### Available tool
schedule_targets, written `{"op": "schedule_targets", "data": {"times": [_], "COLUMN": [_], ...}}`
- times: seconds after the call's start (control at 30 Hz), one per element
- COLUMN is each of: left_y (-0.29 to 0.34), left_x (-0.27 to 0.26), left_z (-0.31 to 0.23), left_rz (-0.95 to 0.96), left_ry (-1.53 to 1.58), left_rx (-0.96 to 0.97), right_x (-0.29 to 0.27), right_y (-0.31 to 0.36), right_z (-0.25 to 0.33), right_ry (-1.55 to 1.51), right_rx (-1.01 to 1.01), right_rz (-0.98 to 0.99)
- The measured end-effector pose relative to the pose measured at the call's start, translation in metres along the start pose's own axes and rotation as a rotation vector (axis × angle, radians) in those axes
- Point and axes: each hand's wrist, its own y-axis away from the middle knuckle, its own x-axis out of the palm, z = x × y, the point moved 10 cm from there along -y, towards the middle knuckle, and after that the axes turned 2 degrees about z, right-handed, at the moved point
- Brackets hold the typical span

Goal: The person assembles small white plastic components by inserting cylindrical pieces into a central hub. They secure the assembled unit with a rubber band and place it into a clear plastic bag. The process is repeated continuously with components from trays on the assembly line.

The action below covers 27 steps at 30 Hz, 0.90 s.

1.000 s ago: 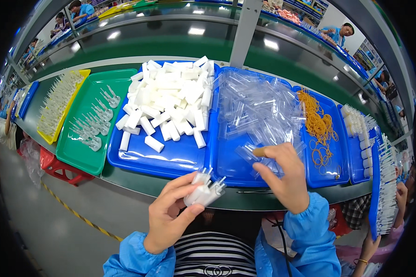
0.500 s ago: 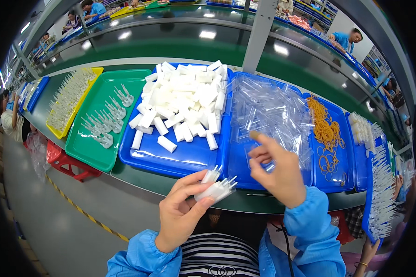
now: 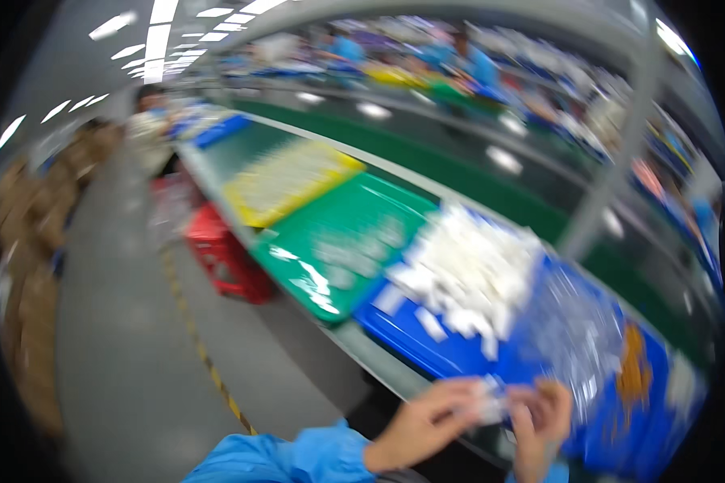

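Observation:
Motion smears the whole view. My left hand (image 3: 427, 423) is closed on small white foam-like pieces (image 3: 489, 402) with clear parts at one end. Right beside them is my right hand (image 3: 542, 414), its fingers bent toward the pieces; blur hides whether they grip anything. Both hands are over the table's front edge, in front of a blue tray (image 3: 407, 342) piled with white blocks (image 3: 471, 270). Beyond my right hand lies a heap of clear plastic pieces (image 3: 576, 330) in another blue tray.
Left of the blocks, a green tray (image 3: 298, 241) holds clear pronged pieces (image 3: 354, 253), with a yellow tray (image 3: 342, 158) of small pieces farther off. Orange rubber bands (image 3: 634, 370) lie at right. A red stool (image 3: 221, 258) stands by the table; another person (image 3: 149, 133) is at the far left.
The view has swung left and tilted, so the trays sit farther right. My right hand has come from over the clear pieces to beside my left hand.

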Motion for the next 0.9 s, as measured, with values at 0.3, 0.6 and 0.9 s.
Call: {"op": "schedule_targets", "data": {"times": [0.3,0.6,0.9], "left_y": [0.008,0.004,0.018], "left_x": [-0.006,0.002,0.002], "left_z": [-0.019,-0.053,-0.044], "left_rz": [-0.106,-0.025,-0.075], "left_ry": [0.019,-0.083,-0.075], "left_rx": [0.021,0.17,0.102], "right_x": [0.021,0.004,0.016], "right_y": [0.019,0.012,0.012], "right_z": [0.022,0.028,0.029], "right_ry": [-0.034,0.025,0.037], "right_rx": [-0.296,-0.296,-0.144], "right_rz": [0.149,0.114,0.231]}}
